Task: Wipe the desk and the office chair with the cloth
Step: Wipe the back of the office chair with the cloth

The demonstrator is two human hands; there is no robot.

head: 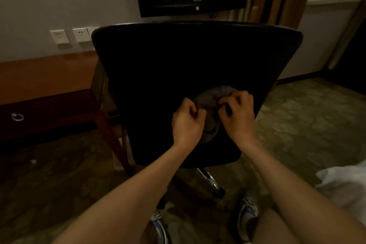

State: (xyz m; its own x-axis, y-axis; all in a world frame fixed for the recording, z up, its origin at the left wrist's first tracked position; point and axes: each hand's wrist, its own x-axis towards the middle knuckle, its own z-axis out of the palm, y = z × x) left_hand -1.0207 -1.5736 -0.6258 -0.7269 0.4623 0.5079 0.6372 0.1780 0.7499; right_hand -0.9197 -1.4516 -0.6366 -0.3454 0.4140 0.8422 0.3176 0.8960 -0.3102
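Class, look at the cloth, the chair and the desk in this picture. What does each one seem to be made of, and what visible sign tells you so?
Cloth: soft grey fabric, matt; it bunches and folds between the left hand and right hand.
Chair: black, matt covering, probably fabric or mesh; too dark to tell.
Desk: reddish-brown wood or veneer, glossy; its top reflects light.

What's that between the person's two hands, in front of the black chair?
A bunched grey cloth lies between the left hand and the right hand, both gripping it against the back of the office chair. The head view shows it.
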